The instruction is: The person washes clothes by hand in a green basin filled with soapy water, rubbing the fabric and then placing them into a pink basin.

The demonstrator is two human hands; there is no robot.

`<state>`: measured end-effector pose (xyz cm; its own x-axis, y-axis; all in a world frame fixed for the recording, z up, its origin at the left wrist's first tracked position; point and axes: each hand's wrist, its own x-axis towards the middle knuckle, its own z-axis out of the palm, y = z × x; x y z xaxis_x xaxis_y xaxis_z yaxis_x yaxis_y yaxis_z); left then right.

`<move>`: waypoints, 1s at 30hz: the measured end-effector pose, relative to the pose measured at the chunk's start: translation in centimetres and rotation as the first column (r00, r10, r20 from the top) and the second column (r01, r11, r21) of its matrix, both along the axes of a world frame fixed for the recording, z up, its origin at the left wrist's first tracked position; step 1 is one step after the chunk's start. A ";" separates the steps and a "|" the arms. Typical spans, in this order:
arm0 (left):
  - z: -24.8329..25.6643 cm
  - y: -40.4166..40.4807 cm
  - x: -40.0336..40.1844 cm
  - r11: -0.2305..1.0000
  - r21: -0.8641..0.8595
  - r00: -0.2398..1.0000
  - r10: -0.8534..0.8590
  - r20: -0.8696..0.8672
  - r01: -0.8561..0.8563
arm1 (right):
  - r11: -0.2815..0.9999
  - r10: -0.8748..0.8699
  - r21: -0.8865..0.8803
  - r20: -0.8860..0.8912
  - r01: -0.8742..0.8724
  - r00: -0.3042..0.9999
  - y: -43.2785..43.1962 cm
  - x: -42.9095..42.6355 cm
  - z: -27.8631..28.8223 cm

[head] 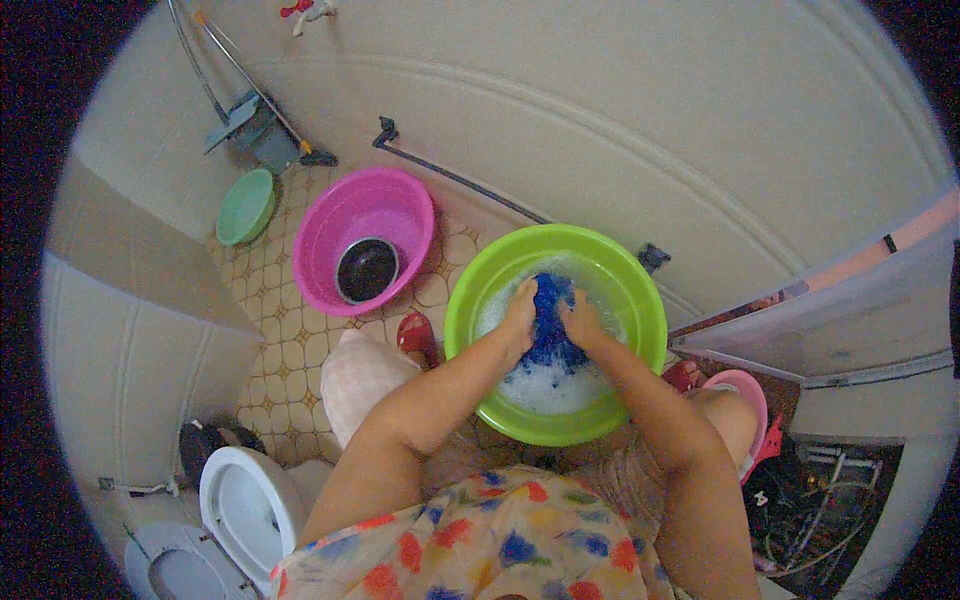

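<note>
A blue cloth point(551, 322) lies bunched in a lime-green plastic basin point(651, 330) on the floor between my legs. White suds point(559, 391) float on the water around it. My left hand point(519, 315) grips the cloth along its left side. On the right side, my right hand point(583, 319) has hold of it too, with the fingers curled into the fabric. The cloth's lower part dips into the foam, so its full shape is hidden.
Left of the basin stands a pink tub point(315, 247) with a dark-looking round metal bowl point(367, 270) inside. Farther off are a small green basin point(246, 208), a dustpan point(262, 135) and a broom point(319, 156). A toilet point(251, 510) is at lower left. A metal rail point(465, 182) runs along the wall.
</note>
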<state>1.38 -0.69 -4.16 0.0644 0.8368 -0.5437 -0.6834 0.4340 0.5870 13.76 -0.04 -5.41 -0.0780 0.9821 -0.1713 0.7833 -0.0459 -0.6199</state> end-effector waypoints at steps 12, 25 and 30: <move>4.8 -2.3 -1.0 0.939 0.281 0.950 -0.112 -0.290 0.197 | 0.912 0.391 0.093 0.097 -0.400 0.915 -4.5 -4.0 9.4; 3.8 -0.4 -1.7 0.742 0.310 0.584 -0.133 -0.801 0.594 | 0.996 0.049 -0.049 -0.345 -0.070 0.937 1.6 3.8 7.0; 3.2 -0.8 -3.3 0.607 0.226 0.330 -0.064 -0.942 0.762 | 0.927 -0.357 -0.348 -0.717 0.136 0.598 2.3 6.2 9.4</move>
